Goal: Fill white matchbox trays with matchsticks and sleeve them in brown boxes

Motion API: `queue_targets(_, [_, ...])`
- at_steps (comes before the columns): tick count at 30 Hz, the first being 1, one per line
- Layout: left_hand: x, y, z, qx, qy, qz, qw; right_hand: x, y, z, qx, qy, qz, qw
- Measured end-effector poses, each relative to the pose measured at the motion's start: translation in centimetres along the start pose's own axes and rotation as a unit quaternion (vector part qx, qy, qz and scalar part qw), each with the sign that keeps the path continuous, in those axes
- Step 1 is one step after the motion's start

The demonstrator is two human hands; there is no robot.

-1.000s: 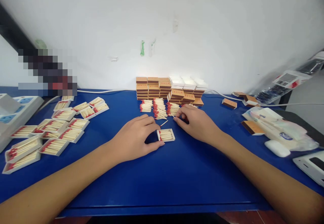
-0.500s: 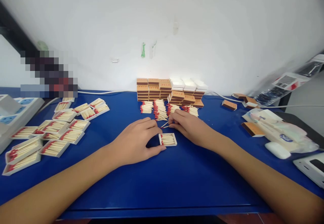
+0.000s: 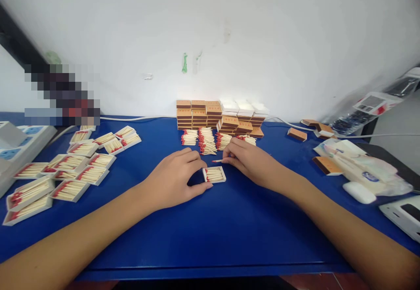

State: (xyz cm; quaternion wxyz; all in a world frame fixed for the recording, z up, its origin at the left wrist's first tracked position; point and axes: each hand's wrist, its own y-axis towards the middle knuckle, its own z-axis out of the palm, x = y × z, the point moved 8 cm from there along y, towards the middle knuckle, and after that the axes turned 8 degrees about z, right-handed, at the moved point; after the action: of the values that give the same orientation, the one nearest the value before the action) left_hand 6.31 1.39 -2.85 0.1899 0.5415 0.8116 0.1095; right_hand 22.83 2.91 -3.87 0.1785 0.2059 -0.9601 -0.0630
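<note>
A small white matchbox tray (image 3: 214, 175) filled with red-tipped matches lies on the blue table. My left hand (image 3: 179, 174) holds its left end, thumb at the near corner and fingers at the far one. Just beyond the tray, my right hand (image 3: 244, 158) pinches a match (image 3: 217, 161) between thumb and fingertips, red head pointing left. Loose matches (image 3: 206, 142) lie in several heaps behind the hands, the rightmost heap partly covered by my right hand.
Stacked matchboxes (image 3: 192, 114) stand against the wall, with white trays (image 3: 245, 106) on top at the right. Filled trays (image 3: 70, 190) spread over the left side near a power strip (image 3: 29, 150). Rightward lie loose matchboxes (image 3: 297, 134), a tissue pack (image 3: 367, 167) and a bottle (image 3: 364, 108).
The tray has shifted slightly left and away from me and turned a little. My right hand has moved slightly right, and the match in it lies more level.
</note>
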Motion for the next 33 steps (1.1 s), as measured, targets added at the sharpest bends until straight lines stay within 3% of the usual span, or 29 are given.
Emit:
queue_targets(3, [0.1, 0.0, -0.1, -0.008, 0.011, -0.002, 1.0, 1.0, -0.6, -0.6, -0.017, -0.023, -0.018, 0.999])
queue_targets(8, [0.2, 0.1, 0.3, -0.005, 0.002, -0.008, 1.0, 3.2, -1.1, 0.3, -0.014, -0.089, -0.037, 0.995])
queue_targets(14, [0.1, -0.1, 0.4, 0.004, -0.024, -0.001, 1.0, 3.6, -1.0, 0.5, 0.018, -0.012, -0.035, 0.999])
queue_targets(20, [0.0, -0.1, 0.3, 0.01, -0.031, 0.001, 0.999, 2.8, -0.8, 0.7, 0.036, 0.089, -0.017, 0.995])
queue_targets(22, [0.1, -0.1, 0.3, 0.008, -0.029, -0.001, 1.0, 1.8, -0.6, 0.2, 0.01, 0.1, -0.009, 0.995])
queue_targets(26, [0.2, -0.1, 0.2, 0.006, -0.024, -0.005, 1.0, -1.2, -0.2, -1.2, -0.069, 0.033, 0.023, 0.997])
queue_targets(33, [-0.1, -0.1, 0.0, -0.001, -0.014, -0.001, 1.0, -3.2, 0.4, -0.5, -0.057, -0.02, 0.029, 0.998])
